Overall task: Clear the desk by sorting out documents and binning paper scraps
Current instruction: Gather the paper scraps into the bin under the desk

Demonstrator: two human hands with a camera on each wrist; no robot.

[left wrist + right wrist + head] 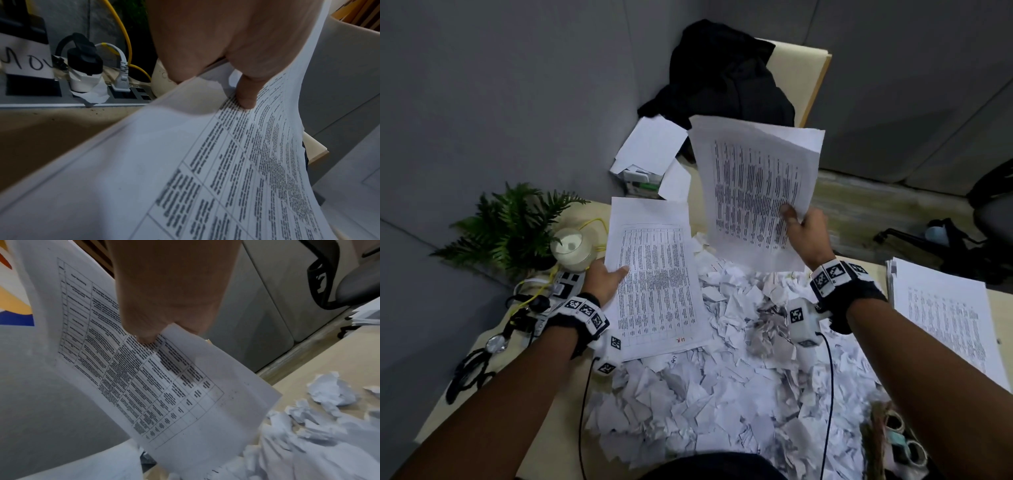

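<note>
Your left hand (604, 279) pinches one printed sheet (654, 274); right hand (806, 236) pinches another sheet (753, 192), above torn scraps (722, 394).

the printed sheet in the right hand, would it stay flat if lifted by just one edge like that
Probably not. The printed sheet, pinched at one edge by the right hand, already curves in the right wrist view, so it looks thin and floppy. It likely weighs little. Its top corner is folded over, so it seems to crease easily.

Office: partition walls (482, 85), swivel chair (339, 280)
</note>
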